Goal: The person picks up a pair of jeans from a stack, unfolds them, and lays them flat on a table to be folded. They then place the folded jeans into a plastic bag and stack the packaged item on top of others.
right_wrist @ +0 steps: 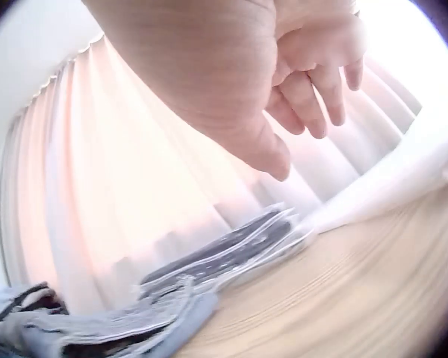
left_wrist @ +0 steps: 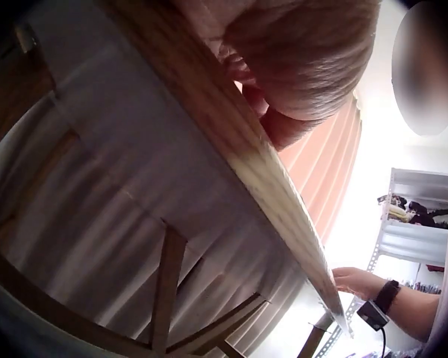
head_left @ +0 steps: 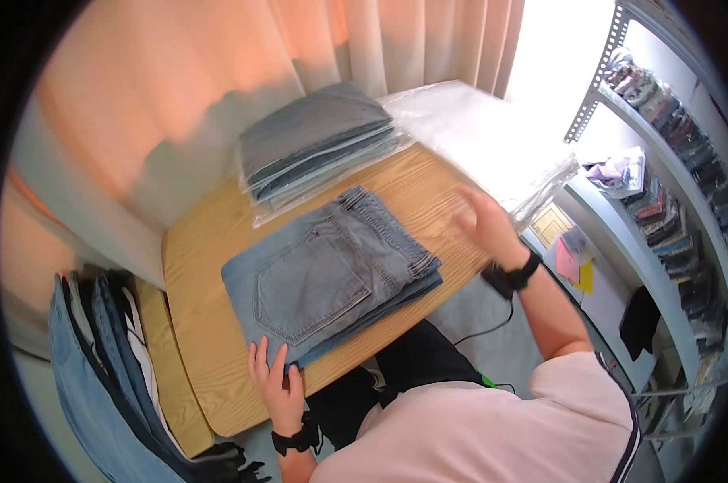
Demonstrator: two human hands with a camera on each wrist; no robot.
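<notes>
A folded pair of blue-grey jeans (head_left: 312, 278), back pocket facing up, lies on the wooden table (head_left: 203, 322). Another folded denim layer shows beneath its right edge. My left hand (head_left: 277, 386) rests its spread fingers on the near corner of the jeans by the table's front edge. In the left wrist view this hand (left_wrist: 299, 60) sits right over the table edge. My right hand (head_left: 493, 229) is raised over the table's right side, apart from the jeans. The right wrist view shows that hand (right_wrist: 313, 67) with its fingers loosely bent and nothing held.
Behind the jeans is a stack of folded garments (head_left: 320, 141) in clear plastic bags. Clear plastic sheets (head_left: 477, 137) lie at the back right. More jeans (head_left: 90, 354) hang at the left. Shelves (head_left: 662, 137) of folded clothes stand on the right; a curtain (head_left: 179, 88) backs the table.
</notes>
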